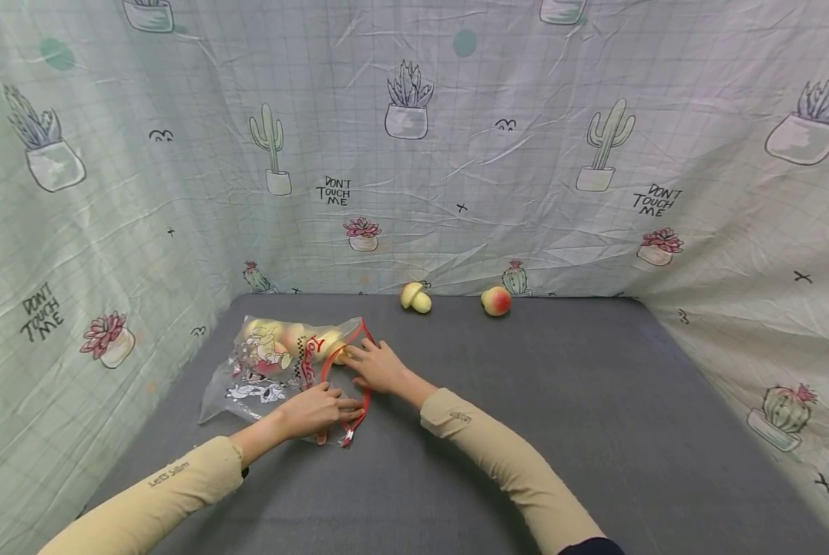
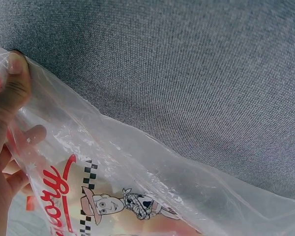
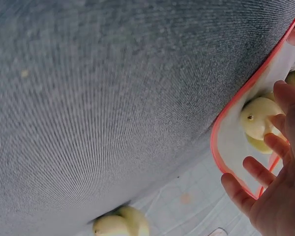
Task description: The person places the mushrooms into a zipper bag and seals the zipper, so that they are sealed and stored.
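Note:
A clear zip bag (image 1: 209,401) with a red zip edge and cartoon prints lies at the left of the table, several toy fruits (image 1: 293,337) inside it. My left hand (image 1: 317,408) holds the near side of the bag's mouth; in the left wrist view the thumb (image 2: 17,73) lies over the plastic and the other fingers are partly behind it. At the mouth's far side is my right hand (image 1: 381,368), its fingers spread beside a pale yellow round piece (image 3: 260,115) just within the opening. Whether the fingertips touch that piece is unclear.
Toward the back edge of the grey table (image 1: 560,408) lies a yellow toy mushroom (image 1: 411,296). To its right sits a red-and-yellow toy peach (image 1: 498,301). A cactus-print curtain (image 1: 456,208) surrounds the back and sides.

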Action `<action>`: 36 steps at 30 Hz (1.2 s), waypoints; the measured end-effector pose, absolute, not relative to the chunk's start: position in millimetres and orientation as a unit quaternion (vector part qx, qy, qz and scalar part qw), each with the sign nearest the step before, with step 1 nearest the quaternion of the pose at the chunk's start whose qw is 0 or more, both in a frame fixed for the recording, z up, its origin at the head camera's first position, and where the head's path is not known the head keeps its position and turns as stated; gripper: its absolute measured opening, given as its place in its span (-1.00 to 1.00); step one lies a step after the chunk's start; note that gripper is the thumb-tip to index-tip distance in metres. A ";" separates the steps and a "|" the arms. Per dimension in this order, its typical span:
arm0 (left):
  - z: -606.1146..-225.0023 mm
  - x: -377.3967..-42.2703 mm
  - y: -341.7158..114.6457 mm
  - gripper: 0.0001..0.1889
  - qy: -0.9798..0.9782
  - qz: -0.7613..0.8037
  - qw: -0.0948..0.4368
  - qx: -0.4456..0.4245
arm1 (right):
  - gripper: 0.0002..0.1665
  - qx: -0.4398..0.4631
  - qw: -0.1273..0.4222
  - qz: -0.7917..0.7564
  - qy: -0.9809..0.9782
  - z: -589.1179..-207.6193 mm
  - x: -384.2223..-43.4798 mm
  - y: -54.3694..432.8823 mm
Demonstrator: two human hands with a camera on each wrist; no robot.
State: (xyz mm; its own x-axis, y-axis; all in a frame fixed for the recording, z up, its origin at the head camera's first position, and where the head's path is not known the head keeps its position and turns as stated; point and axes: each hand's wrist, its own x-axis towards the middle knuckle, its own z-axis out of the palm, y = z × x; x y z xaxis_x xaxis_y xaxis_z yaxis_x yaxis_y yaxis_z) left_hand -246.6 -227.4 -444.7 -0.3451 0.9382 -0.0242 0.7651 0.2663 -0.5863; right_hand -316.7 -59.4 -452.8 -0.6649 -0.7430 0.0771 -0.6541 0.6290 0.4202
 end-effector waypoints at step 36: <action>-445.0 -246.0 -226.8 -0.21 -0.789 0.267 0.146 -0.534 | -0.40 0.386 0.116 -0.190 -0.895 -457.6 -319.0 -57.3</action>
